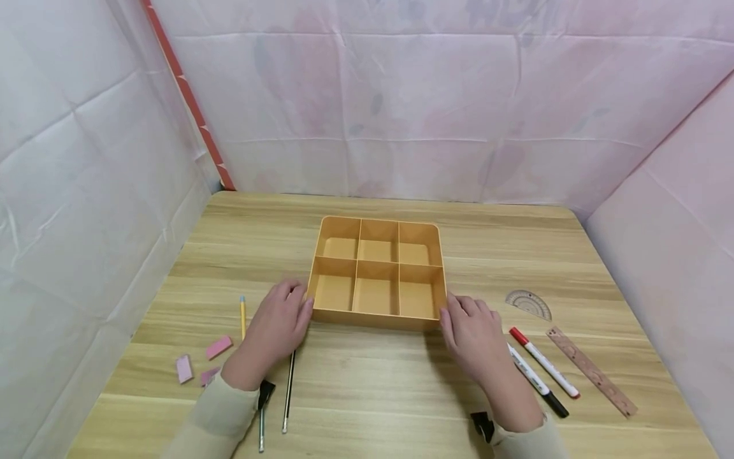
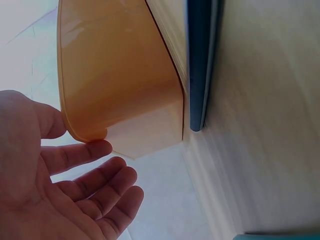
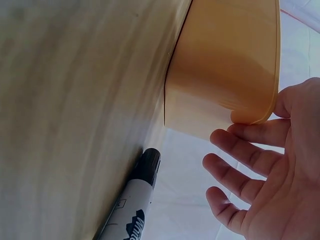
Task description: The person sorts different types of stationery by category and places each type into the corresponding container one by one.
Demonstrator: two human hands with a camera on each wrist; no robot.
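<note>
An orange-yellow divided storage box (image 1: 373,320) with two rows of compartments sits on the wooden table; nothing shows inside it. My left hand (image 1: 275,326) pinches its near left corner. At the near right corner, my right hand (image 1: 474,333) does the same. In the left wrist view, thumb and index finger of the left hand (image 2: 60,185) meet the corner of the box (image 2: 115,60), the other fingers loosely bent below. The right wrist view shows the right hand (image 3: 270,165) likewise at the corner of the box (image 3: 225,55).
Left of the box lie a yellow pencil (image 1: 243,315), a black pencil (image 1: 289,392), a greenish pencil (image 1: 262,430), and pink (image 1: 219,347) and lilac (image 1: 184,369) erasers. Rightward are a red marker (image 1: 545,363), a black marker (image 1: 536,376), a ruler (image 1: 590,371) and a protractor (image 1: 529,304).
</note>
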